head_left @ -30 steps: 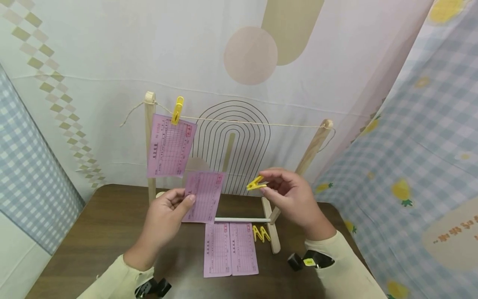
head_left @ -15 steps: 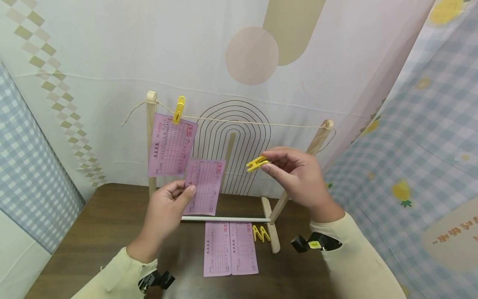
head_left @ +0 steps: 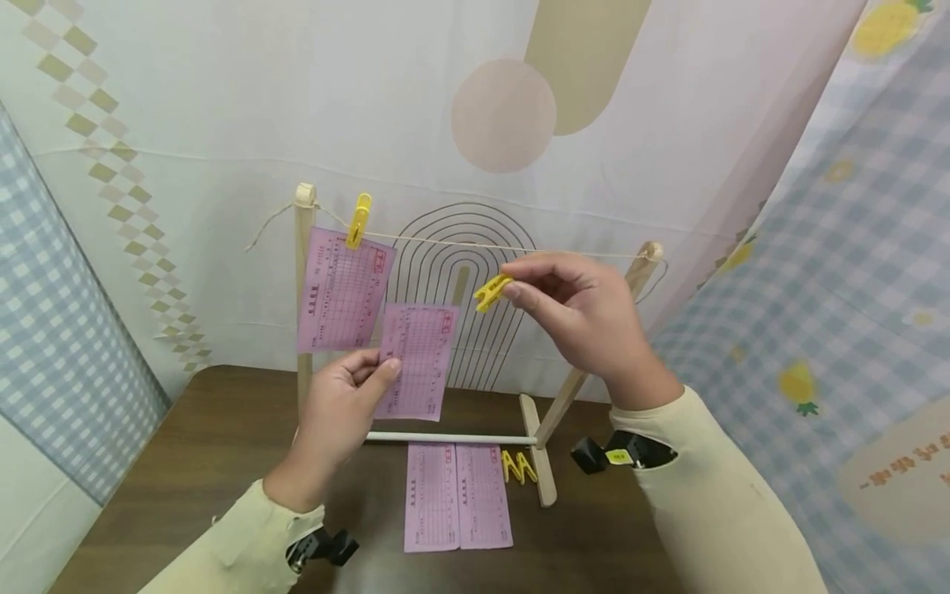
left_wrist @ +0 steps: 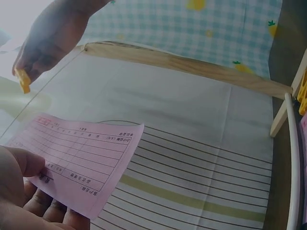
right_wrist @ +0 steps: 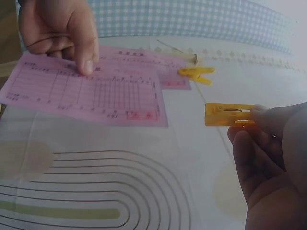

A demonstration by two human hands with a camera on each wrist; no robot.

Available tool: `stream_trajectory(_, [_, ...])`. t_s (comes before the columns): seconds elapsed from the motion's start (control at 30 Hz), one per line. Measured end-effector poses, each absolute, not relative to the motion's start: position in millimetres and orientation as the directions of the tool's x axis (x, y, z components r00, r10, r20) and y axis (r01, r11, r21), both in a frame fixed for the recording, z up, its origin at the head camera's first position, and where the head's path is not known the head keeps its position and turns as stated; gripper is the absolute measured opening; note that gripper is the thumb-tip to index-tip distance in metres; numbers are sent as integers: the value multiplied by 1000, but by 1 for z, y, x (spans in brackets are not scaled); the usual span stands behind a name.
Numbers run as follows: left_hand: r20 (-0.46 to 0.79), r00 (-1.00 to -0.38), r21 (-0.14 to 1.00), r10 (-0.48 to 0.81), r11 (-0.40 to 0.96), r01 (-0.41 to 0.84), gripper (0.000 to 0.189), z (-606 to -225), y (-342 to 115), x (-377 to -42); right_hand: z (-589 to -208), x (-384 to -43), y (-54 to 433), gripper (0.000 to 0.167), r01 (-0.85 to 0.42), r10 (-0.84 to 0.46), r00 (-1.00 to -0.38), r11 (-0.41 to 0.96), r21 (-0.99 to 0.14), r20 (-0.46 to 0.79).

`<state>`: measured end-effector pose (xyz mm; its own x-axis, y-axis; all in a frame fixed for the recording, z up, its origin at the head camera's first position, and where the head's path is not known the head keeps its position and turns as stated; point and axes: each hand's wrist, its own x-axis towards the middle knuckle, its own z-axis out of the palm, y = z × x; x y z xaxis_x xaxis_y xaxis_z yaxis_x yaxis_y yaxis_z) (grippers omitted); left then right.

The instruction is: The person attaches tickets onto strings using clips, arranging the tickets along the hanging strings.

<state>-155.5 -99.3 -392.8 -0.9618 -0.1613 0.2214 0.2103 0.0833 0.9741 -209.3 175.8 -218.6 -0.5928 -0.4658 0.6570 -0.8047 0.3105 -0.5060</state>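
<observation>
My left hand (head_left: pixel 343 408) pinches the left edge of a pink printed slip (head_left: pixel 419 363) between thumb and fingers, holding it upright below the string (head_left: pixel 475 244). My right hand (head_left: pixel 586 318) pinches a yellow clothespin (head_left: pixel 490 293) by its handle ends, just right of and above that slip. In the right wrist view the clothespin (right_wrist: pixel 229 115) has nothing between its tips. Another pink slip (head_left: pixel 343 293) hangs at the left of the string from a yellow clothespin (head_left: pixel 359 221). The left wrist view shows the held slip (left_wrist: pixel 81 160) close up, with the right hand (left_wrist: pixel 53 38) beyond it.
A wooden frame with a left post (head_left: pixel 305 247), a right post (head_left: pixel 564 404) and a white crossbar (head_left: pixel 460 438) stands on the brown table (head_left: pixel 185 462). Two pink slips (head_left: pixel 458 499) lie side by side in front, with two yellow clothespins (head_left: pixel 519 467) right of them.
My left hand has raised the pink slip toward the string and slightly right. My right hand has lifted the clothespin upward, then leftward, closer to the slip's top.
</observation>
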Motion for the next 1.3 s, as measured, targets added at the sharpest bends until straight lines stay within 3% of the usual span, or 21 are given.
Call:
stream_trajectory(0.2, [224,-961,974,-165,75,214,34,-385,-99,-157,-202,-210,164,20,-812,-484,-582,297,-503,654])
stream_trajectory(0.73, [219,-961,975,-171,66,211,38,-367,-98,-167,-148,-215,131,12,-688,-422,-722,516,-509,548])
stream_trajectory(1.03, [211,-964,977,-163,62,203,40,-356,-94,-174,-129,-219,114,11,-596,-443,-803,587,-548,399])
stream_trajectory(1.3, [217,-963,976,-162,11,218,36,-348,-89,-181,-137,-227,101,13,-601,-476,-798,581,-549,370])
